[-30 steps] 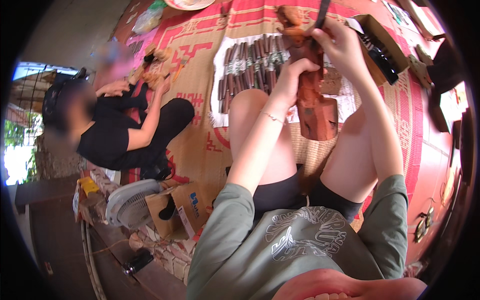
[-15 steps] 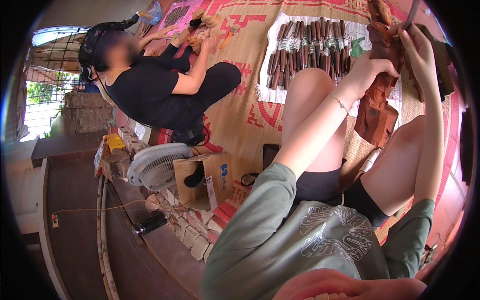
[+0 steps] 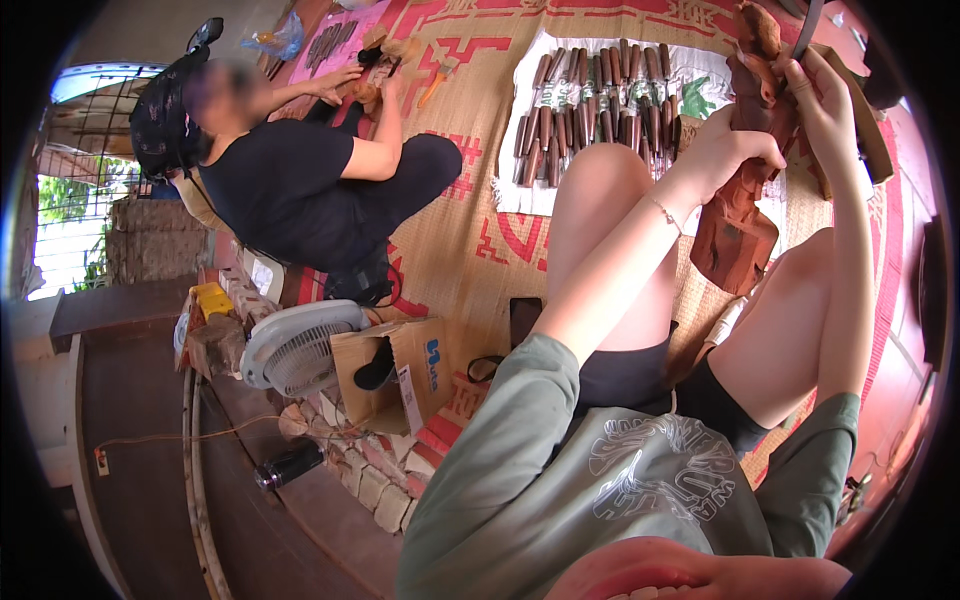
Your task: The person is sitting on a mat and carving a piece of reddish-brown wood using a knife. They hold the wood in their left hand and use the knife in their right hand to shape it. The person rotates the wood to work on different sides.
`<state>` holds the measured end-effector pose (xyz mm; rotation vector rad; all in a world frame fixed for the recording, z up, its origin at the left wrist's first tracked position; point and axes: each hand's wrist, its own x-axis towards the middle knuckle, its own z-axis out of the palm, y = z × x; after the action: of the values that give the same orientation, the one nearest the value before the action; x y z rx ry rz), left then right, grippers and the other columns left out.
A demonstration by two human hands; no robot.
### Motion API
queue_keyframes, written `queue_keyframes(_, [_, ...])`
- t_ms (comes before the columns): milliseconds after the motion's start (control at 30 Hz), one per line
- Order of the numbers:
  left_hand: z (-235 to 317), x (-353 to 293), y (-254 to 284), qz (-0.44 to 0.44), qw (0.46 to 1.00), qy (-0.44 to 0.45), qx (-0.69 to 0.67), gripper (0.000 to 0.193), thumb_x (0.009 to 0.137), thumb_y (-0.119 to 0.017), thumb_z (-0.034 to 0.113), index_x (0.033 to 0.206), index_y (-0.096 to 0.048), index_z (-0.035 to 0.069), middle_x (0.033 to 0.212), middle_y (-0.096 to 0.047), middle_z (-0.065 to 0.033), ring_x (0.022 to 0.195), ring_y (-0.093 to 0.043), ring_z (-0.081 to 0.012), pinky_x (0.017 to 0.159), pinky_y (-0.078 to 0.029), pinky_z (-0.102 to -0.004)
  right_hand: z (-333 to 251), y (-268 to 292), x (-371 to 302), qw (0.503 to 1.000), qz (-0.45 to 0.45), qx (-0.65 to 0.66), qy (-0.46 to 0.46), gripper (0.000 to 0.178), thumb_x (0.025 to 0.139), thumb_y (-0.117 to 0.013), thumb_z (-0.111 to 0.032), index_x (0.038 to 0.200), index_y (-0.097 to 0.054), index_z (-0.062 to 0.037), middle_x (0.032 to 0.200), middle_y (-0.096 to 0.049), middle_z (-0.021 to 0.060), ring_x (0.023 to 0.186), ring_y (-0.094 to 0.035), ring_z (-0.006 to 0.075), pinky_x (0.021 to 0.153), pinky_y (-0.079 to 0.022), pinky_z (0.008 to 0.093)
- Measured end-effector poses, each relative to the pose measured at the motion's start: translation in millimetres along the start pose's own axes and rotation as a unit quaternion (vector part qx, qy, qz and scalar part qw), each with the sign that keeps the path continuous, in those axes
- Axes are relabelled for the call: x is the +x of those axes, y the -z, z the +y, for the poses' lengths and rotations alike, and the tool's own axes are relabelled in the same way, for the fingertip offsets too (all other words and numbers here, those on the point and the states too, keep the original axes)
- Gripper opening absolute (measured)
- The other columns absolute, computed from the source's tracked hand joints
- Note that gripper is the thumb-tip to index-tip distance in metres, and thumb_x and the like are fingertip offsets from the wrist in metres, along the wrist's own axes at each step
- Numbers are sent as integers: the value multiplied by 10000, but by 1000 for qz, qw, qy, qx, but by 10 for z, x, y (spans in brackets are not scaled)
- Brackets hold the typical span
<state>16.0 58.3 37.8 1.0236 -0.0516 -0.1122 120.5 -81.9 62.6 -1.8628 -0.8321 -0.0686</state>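
Note:
A reddish-brown wood carving stands tilted between my raised knees, its base a rough block and its upper part shaped in rounded forms. My left hand is wrapped round its middle. Beside its upper part, my right hand pinches a thin, flat grey strip between thumb and fingers. The strip's far end runs out at the picture's upper rim, and I cannot tell its kind. Left of the carving, several wooden-handled carving tools lie in rows on a white sack.
A woven mat with red patterns covers the floor. At the left a person in black sits working on a small wooden piece; a brush lies near. A fan, a cardboard box and a black flask are lower left.
The whole view has shifted slightly, so the scene sits a little further left. My hands keep their hold on the carving and the strip. The other person's hands have moved a little.

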Motion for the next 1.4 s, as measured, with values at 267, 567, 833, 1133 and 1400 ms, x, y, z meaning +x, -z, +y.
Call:
queue_keyframes(267, [39, -8, -41, 22, 999, 16, -28, 262, 618, -623, 51, 860, -562, -29, 722, -585, -60, 639, -558, -129, 613, -446, -240, -225, -74, -44, 995, -2, 99, 9, 219, 902, -518, -184, 925, -563, 29, 799, -600, 34, 745, -535, 80, 696, -431, 225])
queue_keyframes(567, [18, 27, -105, 4, 1000, 10, -14, 349, 618, -601, 49, 954, -546, -27, 835, -587, -52, 762, -559, -129, 714, -448, -241, -280, -36, -37, 988, 42, 148, 0, 219, 875, -549, -226, 874, -582, -10, 718, -587, 19, 661, -529, 70, 580, -435, 221])
queue_keyframes(833, [-63, 62, -85, -26, 999, 41, -6, 313, 645, -574, 108, 932, -577, -18, 770, -603, -62, 617, -576, -141, 573, -476, -243, -376, -16, -110, 986, 158, -53, -5, 217, 816, -604, -209, 891, -599, -5, 679, -567, 114, 607, -527, 191, 598, -431, 304])
queue_keyframes(1133, [-64, 35, -144, -41, 998, 35, 42, 402, 675, -508, 128, 1039, -538, -39, 905, -615, -126, 810, -595, -181, 750, -478, -281, -380, 149, -176, 996, 41, 69, 32, 312, 809, -607, -291, 842, -587, 19, 657, -540, 74, 636, -504, 133, 588, -421, 292])
queue_keyframes(1400, [-81, 74, -105, -73, 992, 77, 68, 408, 687, -502, 115, 1064, -525, -41, 927, -621, -139, 770, -601, -182, 724, -493, -286, -324, 112, -158, 984, 138, -77, 79, 213, 792, -612, -183, 786, -578, 27, 628, -513, 151, 567, -486, 243, 556, -403, 345])
